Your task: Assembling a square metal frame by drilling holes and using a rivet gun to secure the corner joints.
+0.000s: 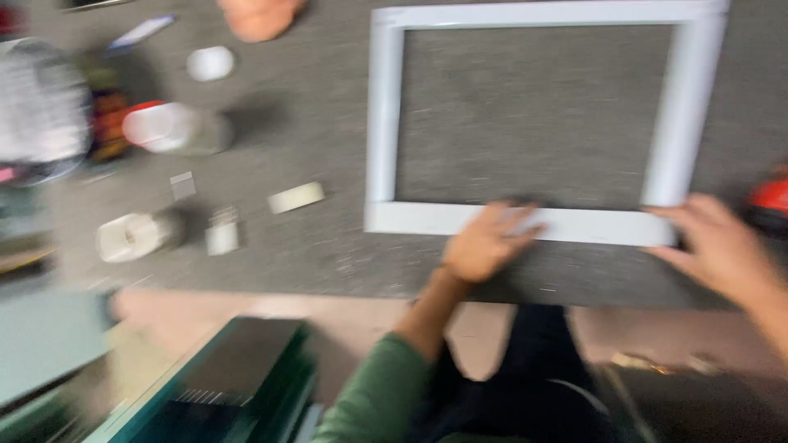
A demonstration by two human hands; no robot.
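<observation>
From the head camera, your white frame (542, 115) lies flat on the grey tabletop (312, 148), toward its near right side, with its near rail running close to the near edge. The whole view is smeared with motion, so fine detail is lost. The likely trouble from here, as I judge it: both your hands press only on that near rail, so an uneven push could swing the frame askew or slide it off the near edge toward your lap. To the left, well apart from the frame, a clear jar (168, 127), a white cap (210, 63) and a few small pale pieces sit loose. Your left hand (486, 242) lies palm down on the middle of the near rail, fingers spread and flat, pinching nothing. Your right hand (722, 246) rests at the near right corner, fingers spread open over it, wrist angled in from the right.
</observation>
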